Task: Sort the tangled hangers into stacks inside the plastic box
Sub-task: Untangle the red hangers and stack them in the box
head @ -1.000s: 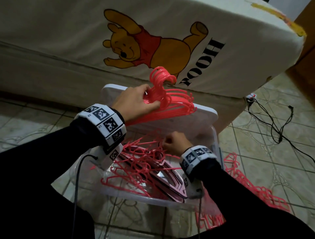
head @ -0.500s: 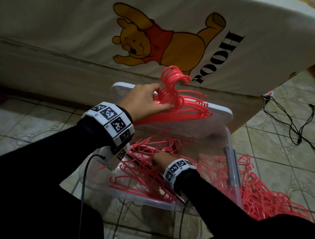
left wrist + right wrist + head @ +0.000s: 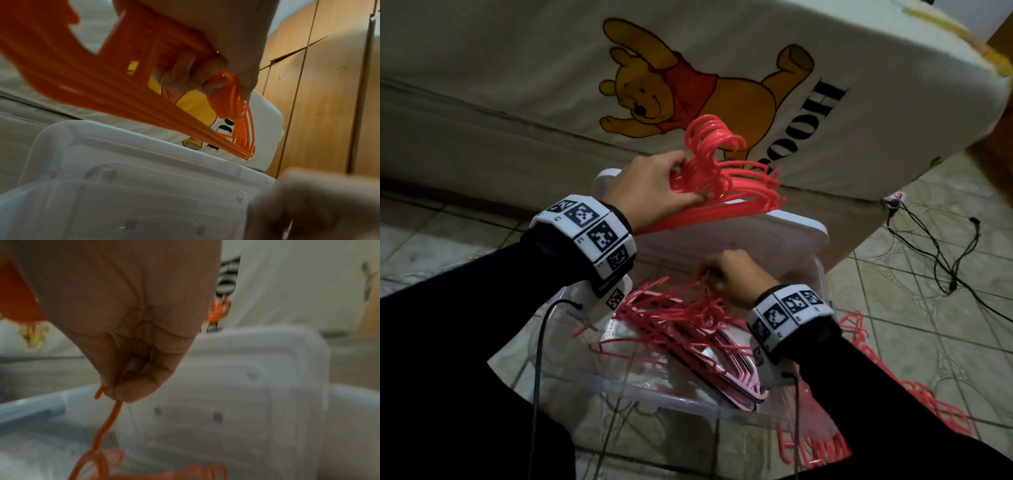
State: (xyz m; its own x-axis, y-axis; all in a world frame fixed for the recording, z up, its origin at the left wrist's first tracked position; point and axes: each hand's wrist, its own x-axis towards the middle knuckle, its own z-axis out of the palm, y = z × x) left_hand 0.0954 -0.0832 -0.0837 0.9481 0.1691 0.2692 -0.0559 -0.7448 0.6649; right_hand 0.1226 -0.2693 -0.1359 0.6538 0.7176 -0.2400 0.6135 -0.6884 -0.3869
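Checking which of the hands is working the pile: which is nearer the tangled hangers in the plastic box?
Right. The right hand is down at the tangled hangers, pinching one. The left hand is above the box's far edge, gripping a neat stack of hangers.

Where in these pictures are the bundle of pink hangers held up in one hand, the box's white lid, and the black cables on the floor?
bundle of hangers [image 3: 736,186], head view, on the stacked shoulders.
white lid [image 3: 784,229], head view, on its top face.
black cables [image 3: 941,253], head view, on one strand.
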